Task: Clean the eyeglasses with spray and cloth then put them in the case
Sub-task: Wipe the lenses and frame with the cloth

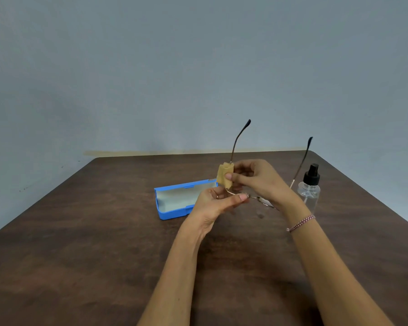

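Note:
Thin metal-framed eyeglasses [236, 147] are held above the table, both temple arms pointing up with dark tips. My left hand [218, 203] pinches the frame at the bridge between thumb and fingers. My right hand [257, 178] grips a small tan cloth [225, 175] wrapped around the base of the left temple arm. One lens rim shows below my right wrist; the other lens is hidden by my hands. A clear spray bottle [309, 188] with a black pump top stands at the right. The blue case [172, 214] lies open behind my left hand, its pale lining showing.
The dark brown wooden table [104, 243] reaches to a grey wall. The case sits left of centre and the bottle near the right edge. A beaded bracelet [300, 223] circles my right wrist.

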Available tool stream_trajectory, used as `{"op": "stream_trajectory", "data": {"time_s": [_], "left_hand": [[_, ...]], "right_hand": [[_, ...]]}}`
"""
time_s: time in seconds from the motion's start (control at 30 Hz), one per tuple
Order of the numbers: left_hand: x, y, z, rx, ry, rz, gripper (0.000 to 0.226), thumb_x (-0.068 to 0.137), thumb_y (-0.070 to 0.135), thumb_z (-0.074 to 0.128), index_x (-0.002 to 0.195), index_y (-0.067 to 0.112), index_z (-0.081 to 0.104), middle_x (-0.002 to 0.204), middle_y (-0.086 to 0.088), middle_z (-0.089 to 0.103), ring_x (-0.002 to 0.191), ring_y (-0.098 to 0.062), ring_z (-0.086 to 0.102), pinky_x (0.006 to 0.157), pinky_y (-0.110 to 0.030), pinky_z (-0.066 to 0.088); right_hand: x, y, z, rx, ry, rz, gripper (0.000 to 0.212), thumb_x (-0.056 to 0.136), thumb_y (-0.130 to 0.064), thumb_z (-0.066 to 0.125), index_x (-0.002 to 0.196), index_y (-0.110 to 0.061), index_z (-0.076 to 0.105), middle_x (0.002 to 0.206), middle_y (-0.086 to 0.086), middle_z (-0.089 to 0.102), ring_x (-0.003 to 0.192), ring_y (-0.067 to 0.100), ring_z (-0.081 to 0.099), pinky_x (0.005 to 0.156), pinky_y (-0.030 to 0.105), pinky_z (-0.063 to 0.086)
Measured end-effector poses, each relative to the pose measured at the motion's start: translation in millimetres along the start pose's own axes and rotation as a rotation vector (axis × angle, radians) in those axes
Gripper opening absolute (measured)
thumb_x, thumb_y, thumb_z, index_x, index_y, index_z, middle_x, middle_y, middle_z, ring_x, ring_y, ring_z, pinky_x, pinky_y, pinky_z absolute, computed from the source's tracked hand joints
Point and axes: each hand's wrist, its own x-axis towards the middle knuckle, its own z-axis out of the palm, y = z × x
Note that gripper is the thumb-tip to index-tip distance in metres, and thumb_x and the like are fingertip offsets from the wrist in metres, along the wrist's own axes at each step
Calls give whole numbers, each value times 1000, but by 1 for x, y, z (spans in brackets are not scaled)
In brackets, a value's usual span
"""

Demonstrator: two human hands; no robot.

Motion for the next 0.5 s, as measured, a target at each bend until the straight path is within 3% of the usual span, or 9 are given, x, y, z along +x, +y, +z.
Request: {"op": "stream_trajectory", "data": {"time_s": [0.1,0.23,0.5], "left_hand": [[0,1,0,-14,-13,-13,35,70,4,74,103,-2,67,96,-16,72,98,-28,68,96,-36,49],[-2,1,0,5,-46,-26,26,73,4,73,98,5,70,93,-13,73,95,-25,69,94,-32,51],[-3,0,-1,68,-114,-29,24,76,3,71,100,6,70,94,-11,73,94,-23,69,78,-22,53]], "right_hand": [[0,0,-1,-9,18,2,13,80,-14,72,93,-12,70,87,7,73,77,14,68,71,25,54],[1,-5,-3,107,204,-101,9,80,-12,72,88,-17,71,88,8,73,85,20,69,85,32,54],[-2,-20,-5,324,454,-269,10,83,-8,68,91,-13,69,83,0,72,86,15,67,76,24,53]]}}
